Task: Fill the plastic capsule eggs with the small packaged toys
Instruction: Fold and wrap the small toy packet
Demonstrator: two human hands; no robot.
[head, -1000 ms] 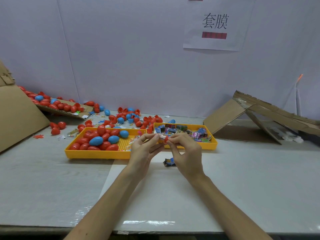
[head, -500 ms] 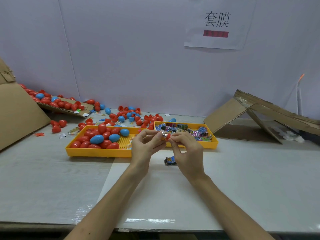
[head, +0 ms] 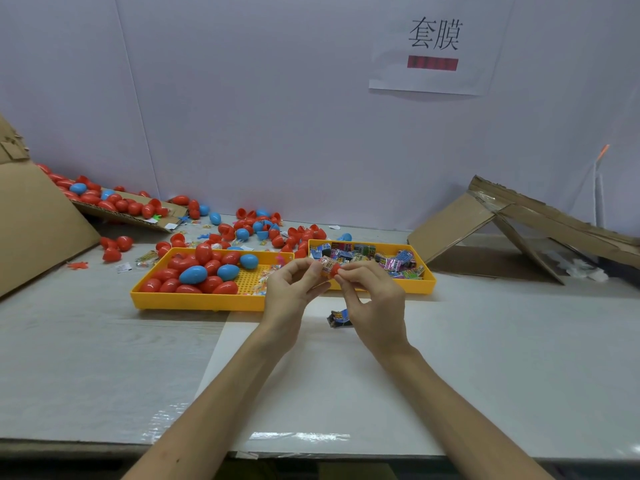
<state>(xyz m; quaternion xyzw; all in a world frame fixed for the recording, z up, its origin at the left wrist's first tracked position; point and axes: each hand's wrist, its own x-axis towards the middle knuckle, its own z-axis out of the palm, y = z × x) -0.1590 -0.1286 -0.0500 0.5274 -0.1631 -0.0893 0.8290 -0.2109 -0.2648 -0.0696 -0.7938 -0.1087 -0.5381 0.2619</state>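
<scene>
The red shell (head: 335, 270) and a toy (head: 326, 265) sit together in mid-air, just on the near side of the right tray (head: 429, 280), held up between both hands. The left hand (head: 294, 292) pinches the toy side with thumb and curled fingertips. The right hand (head: 375, 299) pinches the shell the same way. The two pieces touch, and the toy looks partly pushed into the shell, though how deep is too small to tell.

So the step in hand is the stuffing itself. Next, I'd say, the packet needs tucking fully inside so nothing sticks out, and then the other half pressed on; I can't see that half in either hand.

A spare packet (head: 339, 318) lies on the table (head: 485, 358) just under the right hand. More toys fill the right tray. The left tray (head: 194, 301) holds closed red and blue eggs (head: 201, 273). Beyond both trays, loose shells and eggs (head: 263, 230) litter the far side by the wall.
</scene>
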